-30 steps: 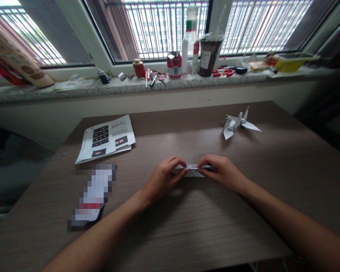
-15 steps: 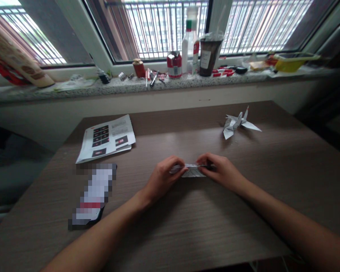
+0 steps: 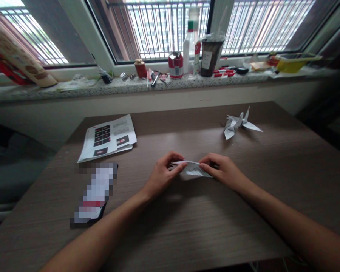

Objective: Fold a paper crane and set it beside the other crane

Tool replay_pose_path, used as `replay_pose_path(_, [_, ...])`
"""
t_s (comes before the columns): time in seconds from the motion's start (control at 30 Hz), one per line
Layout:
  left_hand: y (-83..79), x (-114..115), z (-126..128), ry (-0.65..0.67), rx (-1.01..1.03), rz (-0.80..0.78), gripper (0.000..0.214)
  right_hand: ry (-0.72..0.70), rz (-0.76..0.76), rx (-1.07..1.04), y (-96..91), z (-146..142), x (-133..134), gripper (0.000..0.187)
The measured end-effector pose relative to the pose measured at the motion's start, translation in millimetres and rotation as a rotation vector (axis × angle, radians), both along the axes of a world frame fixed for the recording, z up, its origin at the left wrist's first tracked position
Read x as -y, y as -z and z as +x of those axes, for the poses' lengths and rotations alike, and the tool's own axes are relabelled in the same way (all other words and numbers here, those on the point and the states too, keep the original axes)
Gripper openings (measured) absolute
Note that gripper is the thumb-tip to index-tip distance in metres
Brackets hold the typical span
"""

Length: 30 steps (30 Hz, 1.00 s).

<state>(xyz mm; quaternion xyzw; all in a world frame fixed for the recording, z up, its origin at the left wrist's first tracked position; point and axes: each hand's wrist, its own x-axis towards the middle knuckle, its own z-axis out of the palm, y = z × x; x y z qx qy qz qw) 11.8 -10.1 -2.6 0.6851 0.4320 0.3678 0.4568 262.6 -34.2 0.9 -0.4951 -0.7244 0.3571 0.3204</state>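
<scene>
Between my hands is a small folded piece of printed paper, tilted and just above the table. My left hand pinches its left end between thumb and fingers. At the other end, the thumb and fingers of my right hand close on the paper's upper right part. My fingers cover both ends, so the full folded shape is hidden. Farther back on the right stands a folded paper crane made of similar printed paper.
Printed sheets lie at the table's back left, with a blurred-out phone nearer my left forearm. Along the granite windowsill stand a red can, a clear bottle, a dark drink cup and small tools.
The folded paper has tilted and turned, its right end now lower and its front face showing more. Both hands have lifted slightly and shifted their grip on it.
</scene>
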Motion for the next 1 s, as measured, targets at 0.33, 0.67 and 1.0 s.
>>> replay_pose_path(0.33, [-2.8, -0.4, 0.5, -0.028, 0.037, -0.17, 0.032, 0.012, -0.129, -0.073, 2.6, -2.8, 3.3, 0.017])
replay_pose_path(0.67, [0.7, -0.5, 2.9, -0.016, 0.186, -0.235, 0.029, -0.017, -0.21, -0.16, 4.1, -6.1, 5.3, 0.026])
replay_pose_path(1.0, [3.1, 1.1, 3.0, -0.052, 0.224, -0.278, 0.029, 0.0, -0.195, -0.138, 5.5, -3.7, 3.6, 0.024])
